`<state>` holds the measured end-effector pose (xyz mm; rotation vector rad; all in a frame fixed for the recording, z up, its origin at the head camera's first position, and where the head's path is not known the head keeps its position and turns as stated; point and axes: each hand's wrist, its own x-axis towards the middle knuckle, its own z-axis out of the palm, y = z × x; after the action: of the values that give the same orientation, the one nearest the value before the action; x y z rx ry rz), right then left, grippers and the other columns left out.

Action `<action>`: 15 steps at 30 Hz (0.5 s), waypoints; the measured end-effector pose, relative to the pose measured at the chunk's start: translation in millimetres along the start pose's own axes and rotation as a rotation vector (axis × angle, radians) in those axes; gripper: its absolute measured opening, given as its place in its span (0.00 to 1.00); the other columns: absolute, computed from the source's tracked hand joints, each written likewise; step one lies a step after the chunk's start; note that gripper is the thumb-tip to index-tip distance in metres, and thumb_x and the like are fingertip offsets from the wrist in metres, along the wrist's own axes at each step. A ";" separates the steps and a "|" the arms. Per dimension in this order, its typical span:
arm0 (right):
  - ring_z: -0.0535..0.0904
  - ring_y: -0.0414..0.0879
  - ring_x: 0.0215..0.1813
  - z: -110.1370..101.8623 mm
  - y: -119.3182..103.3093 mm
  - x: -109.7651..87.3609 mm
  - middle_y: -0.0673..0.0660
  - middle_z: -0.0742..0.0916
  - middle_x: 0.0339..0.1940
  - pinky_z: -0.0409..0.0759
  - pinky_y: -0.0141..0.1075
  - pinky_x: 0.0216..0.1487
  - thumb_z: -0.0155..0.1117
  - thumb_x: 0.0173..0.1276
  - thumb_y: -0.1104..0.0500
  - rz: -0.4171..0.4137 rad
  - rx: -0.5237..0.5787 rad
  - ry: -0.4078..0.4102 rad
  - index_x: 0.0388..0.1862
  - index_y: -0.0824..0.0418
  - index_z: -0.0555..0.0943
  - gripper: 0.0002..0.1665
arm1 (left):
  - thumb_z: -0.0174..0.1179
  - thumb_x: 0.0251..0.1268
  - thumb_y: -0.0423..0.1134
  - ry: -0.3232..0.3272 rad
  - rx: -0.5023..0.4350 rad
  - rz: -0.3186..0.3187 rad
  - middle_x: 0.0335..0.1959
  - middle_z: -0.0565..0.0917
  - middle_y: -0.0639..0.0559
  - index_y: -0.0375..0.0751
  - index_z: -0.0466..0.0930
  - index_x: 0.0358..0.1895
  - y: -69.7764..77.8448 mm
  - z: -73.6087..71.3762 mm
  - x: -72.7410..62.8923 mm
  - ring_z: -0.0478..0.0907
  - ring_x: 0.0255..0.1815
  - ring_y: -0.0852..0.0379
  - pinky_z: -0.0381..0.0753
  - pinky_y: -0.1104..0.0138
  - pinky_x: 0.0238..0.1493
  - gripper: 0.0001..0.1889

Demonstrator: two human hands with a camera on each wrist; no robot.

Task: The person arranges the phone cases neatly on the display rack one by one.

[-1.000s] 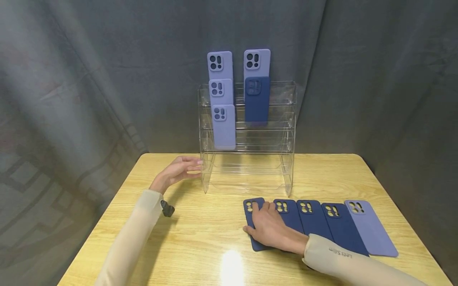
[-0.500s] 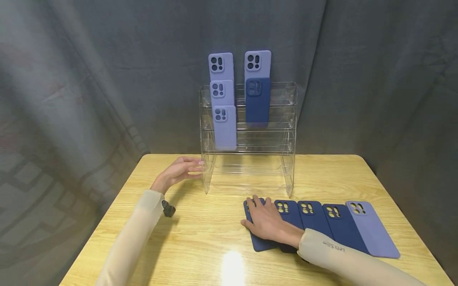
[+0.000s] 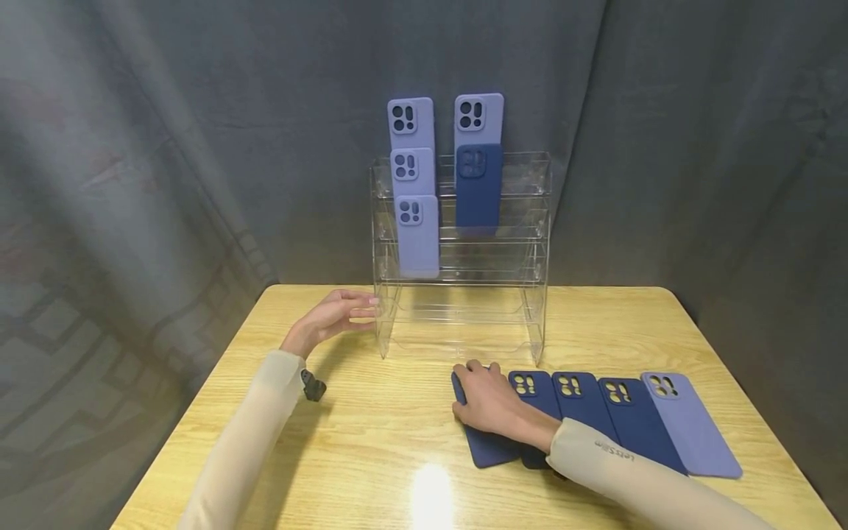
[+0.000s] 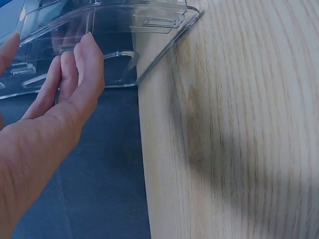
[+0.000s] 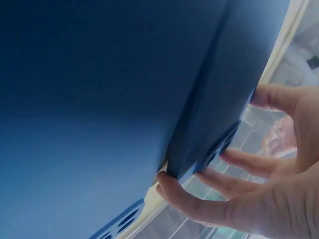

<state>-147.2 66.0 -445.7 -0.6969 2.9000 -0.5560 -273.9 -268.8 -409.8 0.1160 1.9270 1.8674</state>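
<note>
My right hand (image 3: 489,401) lies over the leftmost navy phone case (image 3: 492,450), covering its camera end. In the right wrist view, thumb and fingers grip the opposite edges of that case (image 5: 214,99). At the left side of a clear acrylic tiered stand (image 3: 486,283), my left hand (image 3: 331,316) touches the panel with loosely extended fingers; the left wrist view shows the fingertips (image 4: 89,42) against the clear plastic. Lilac phone cases (image 3: 419,246) stand in a left column on the upper tiers. Right of them, a navy case (image 3: 478,191) stands before another lilac case (image 3: 486,131).
Right of my right hand, several cases lie side by side on the wooden table (image 3: 371,442): navy ones (image 3: 583,401) and a lilac one (image 3: 702,434) at the far right. A grey curtain (image 3: 298,147) hangs behind the table.
My right hand's fingers have shifted over the leftmost navy case, now hiding its camera holes, with the thumb drawn in to its left edge. My left hand stays at the stand.
</note>
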 end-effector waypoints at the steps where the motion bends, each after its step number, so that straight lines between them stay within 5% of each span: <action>1: 0.78 0.76 0.61 -1.3 -0.5 0.0 0.73 0.81 0.66 0.82 0.65 0.53 0.73 0.67 0.54 0.001 0.029 0.006 0.71 0.68 0.76 0.36 | 0.56 0.80 0.36 0.000 0.004 -0.001 0.81 0.63 0.31 0.25 0.60 0.78 0.1 0.3 0.0 0.77 0.70 0.42 0.70 0.42 0.79 0.31; 8: 0.82 0.65 0.60 -15.7 -5.6 -1.8 0.72 0.80 0.68 0.71 0.64 0.70 0.76 0.66 0.59 -0.004 0.185 0.096 0.72 0.68 0.76 0.37 | 0.56 0.81 0.36 -0.008 -0.008 0.008 0.80 0.64 0.30 0.25 0.59 0.79 -0.5 1.2 1.8 0.72 0.75 0.35 0.68 0.41 0.79 0.31; 15: 0.83 0.63 0.60 -37.5 -10.4 -1.5 0.68 0.81 0.70 0.71 0.64 0.73 0.77 0.65 0.58 -0.019 0.250 0.193 0.73 0.64 0.76 0.38 | 0.56 0.81 0.37 0.007 -0.028 0.006 0.79 0.65 0.31 0.24 0.63 0.76 -3.5 1.3 1.4 0.70 0.77 0.32 0.67 0.41 0.80 0.29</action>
<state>-148.5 70.2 -407.0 -0.6689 2.9210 -1.0204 -273.8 -267.3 -413.5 0.1068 1.9063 1.8998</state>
